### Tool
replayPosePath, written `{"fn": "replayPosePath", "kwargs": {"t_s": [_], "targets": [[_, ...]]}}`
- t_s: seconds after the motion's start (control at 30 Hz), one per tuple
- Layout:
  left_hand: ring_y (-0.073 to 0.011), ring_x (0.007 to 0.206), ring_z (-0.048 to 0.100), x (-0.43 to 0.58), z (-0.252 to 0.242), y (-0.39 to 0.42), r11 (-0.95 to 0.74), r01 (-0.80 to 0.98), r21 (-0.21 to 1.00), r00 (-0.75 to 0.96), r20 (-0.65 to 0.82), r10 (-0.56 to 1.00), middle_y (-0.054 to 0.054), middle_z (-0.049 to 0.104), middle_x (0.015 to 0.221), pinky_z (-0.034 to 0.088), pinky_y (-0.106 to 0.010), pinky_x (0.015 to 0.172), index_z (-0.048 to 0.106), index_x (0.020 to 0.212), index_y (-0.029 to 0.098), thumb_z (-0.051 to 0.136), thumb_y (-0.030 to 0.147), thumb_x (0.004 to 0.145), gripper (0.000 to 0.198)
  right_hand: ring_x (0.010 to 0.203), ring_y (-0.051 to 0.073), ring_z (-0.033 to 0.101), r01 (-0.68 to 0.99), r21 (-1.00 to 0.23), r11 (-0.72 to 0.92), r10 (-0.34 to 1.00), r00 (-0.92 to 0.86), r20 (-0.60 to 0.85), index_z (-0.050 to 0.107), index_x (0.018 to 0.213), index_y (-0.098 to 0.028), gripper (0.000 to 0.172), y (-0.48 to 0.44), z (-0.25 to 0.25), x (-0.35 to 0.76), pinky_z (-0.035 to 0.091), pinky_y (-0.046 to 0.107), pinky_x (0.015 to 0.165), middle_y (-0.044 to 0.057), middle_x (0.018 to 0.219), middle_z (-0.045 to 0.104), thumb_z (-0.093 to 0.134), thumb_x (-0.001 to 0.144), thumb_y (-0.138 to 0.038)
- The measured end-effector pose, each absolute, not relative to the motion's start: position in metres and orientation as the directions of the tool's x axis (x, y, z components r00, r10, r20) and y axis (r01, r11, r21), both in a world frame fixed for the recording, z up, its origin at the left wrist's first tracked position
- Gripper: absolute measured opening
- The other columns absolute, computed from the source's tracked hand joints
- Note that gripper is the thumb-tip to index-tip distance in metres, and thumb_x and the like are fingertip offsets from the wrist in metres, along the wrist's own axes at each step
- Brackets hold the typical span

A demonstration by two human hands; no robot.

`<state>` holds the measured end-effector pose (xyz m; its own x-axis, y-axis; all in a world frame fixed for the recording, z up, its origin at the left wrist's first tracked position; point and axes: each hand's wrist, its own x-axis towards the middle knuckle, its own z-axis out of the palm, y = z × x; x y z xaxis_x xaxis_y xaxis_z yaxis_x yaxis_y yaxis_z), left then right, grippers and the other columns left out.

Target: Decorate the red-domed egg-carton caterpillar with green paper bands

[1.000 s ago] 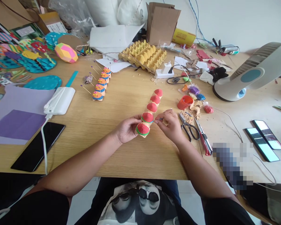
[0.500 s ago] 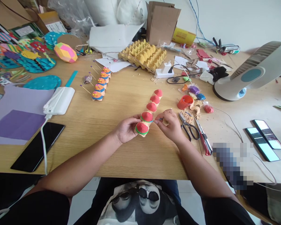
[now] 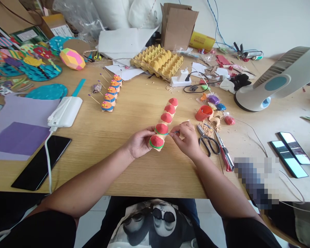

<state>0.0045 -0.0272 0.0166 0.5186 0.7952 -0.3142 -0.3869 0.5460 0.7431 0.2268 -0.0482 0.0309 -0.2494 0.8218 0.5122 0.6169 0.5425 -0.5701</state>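
A strip of egg-carton cups [image 3: 166, 118] with red-covered tops slants away from me over the table. Bright green bands run round the two nearest cups. My left hand [image 3: 141, 142] grips the near end of the strip from its left side, thumb on top. On the other side, my right hand [image 3: 187, 137] pinches a thin blue stick [image 3: 172, 133], whose tip touches the edge of the second cup. Most of the stick is hidden in my fingers. A finished-looking row of orange and blue cups [image 3: 111, 93] with little faces and matchstick-like sticks stands further left.
Scissors [image 3: 209, 140] and a red cutter knife [image 3: 225, 153] lie right of my right hand, near a red cup [image 3: 204, 112] and bagged clay [image 3: 214, 99]. A yellow egg tray [image 3: 158, 62] is behind, a white fan [image 3: 274, 81] at right, a phone [image 3: 41, 162] and power bank [image 3: 65, 111] at left.
Almost nothing differs. The view has shifted very slightly; both hands keep their grip, and the stick's tip stays at the second cup's edge.
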Motion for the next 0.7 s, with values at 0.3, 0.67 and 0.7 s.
{"fn": "replayPosePath", "kwargs": {"t_s": [0.3, 0.67, 0.7], "targets": [[-0.0164, 0.071, 0.069, 0.008, 0.017, -0.025, 0.596, -0.489, 0.637, 0.539, -0.317, 0.78, -0.002, 0.072, 0.089, 0.063, -0.033, 0.062, 0.071, 0.105, 0.021, 0.06, 0.015, 0.088, 0.022, 0.086, 0.02, 0.06, 0.391, -0.847, 0.359, 0.933, -0.121, 0.339, 0.064, 0.106, -0.025, 0.027, -0.051, 0.028, 0.226, 0.05, 0.039, 0.083, 0.005, 0.1, 0.067, 0.06, 0.097, -0.05], [-0.0129, 0.071, 0.071, 0.009, 0.012, -0.023, 0.643, -0.541, 0.542, 0.529, -0.375, 0.761, -0.004, 0.076, 0.089, 0.057, -0.022, 0.061, 0.071, 0.103, 0.015, 0.06, 0.006, 0.087, 0.022, 0.084, 0.024, 0.056, 0.601, -0.565, 0.565, 0.825, -0.384, 0.416, 0.063, 0.12, -0.021, 0.052, -0.062, 0.032, 0.209, 0.044, 0.04, 0.082, 0.004, 0.084, 0.064, 0.083, 0.08, -0.047], [-0.0127, 0.07, 0.071, 0.009, 0.011, -0.023, 0.646, -0.542, 0.537, 0.524, -0.385, 0.76, -0.003, 0.076, 0.088, 0.056, -0.022, 0.061, 0.072, 0.102, 0.015, 0.061, 0.006, 0.087, 0.021, 0.086, 0.025, 0.057, 0.613, -0.546, 0.571, 0.82, -0.395, 0.415, 0.062, 0.121, -0.021, 0.053, -0.062, 0.031, 0.208, 0.044, 0.04, 0.082, 0.005, 0.086, 0.065, 0.083, 0.08, -0.047]]}}
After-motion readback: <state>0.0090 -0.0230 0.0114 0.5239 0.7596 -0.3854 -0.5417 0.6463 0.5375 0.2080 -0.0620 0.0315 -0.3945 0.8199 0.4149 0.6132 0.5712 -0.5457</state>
